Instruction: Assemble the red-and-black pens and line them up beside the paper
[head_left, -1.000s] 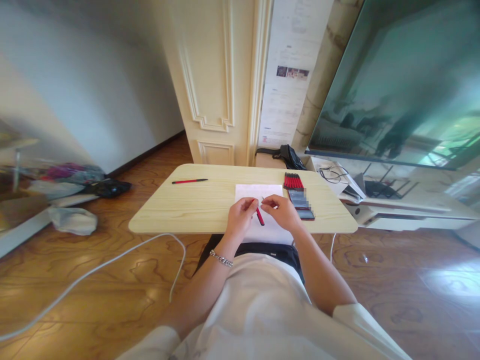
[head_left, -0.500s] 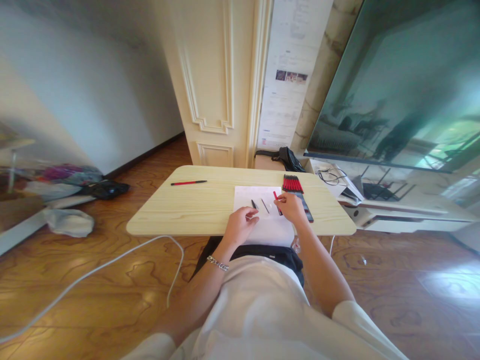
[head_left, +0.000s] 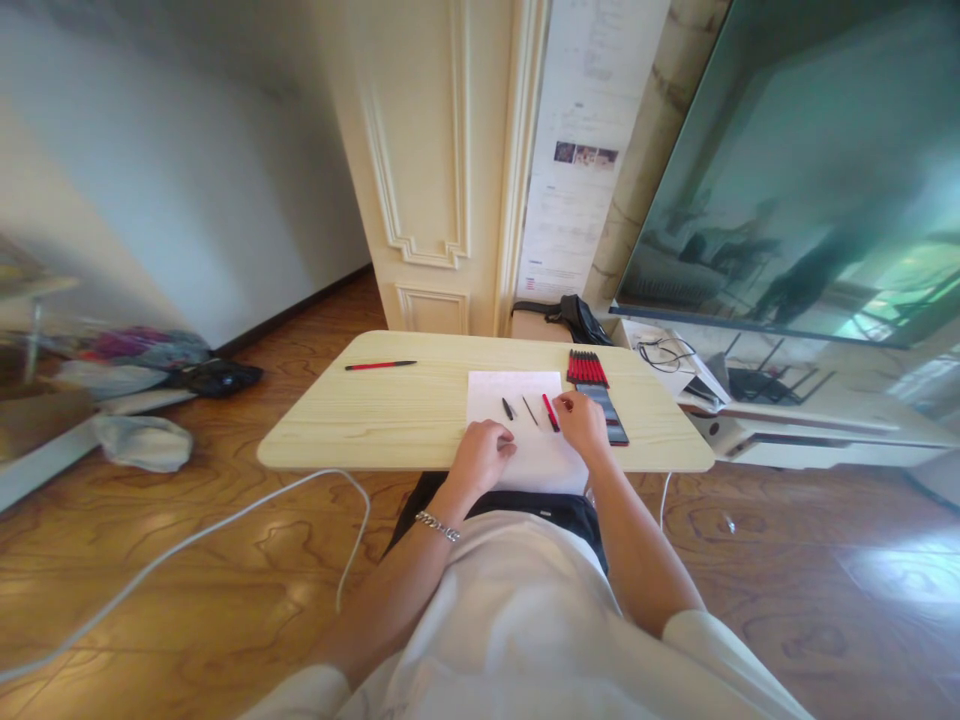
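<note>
A white sheet of paper [head_left: 540,455] lies in front of me, with parts of a pen spread on it. Beside a small black pen cap [head_left: 508,408] rests a thin dark pen refill [head_left: 530,410]. Further right, a red pen barrel [head_left: 550,412] with a dark end lies tilted on the sheet. My right hand [head_left: 585,425] is just to the right of this barrel, fingers bent, slightly apart and holding nothing visible. Over the paper's left edge is my left hand [head_left: 484,455], loosely curled, with a gap between thumb and fingers and nothing in it.
Several red pens with black caps [head_left: 587,368] lie in a row above a dark phone [head_left: 611,415] on the pale wooden table [head_left: 375,420]. One red and black pen [head_left: 380,365] lies far left. A white cable [head_left: 225,520] crosses the floor.
My right hand has let go of the red barrel, which now lies on the paper, and has shifted slightly right. My left hand has drawn slightly down, away from the black cap.
</note>
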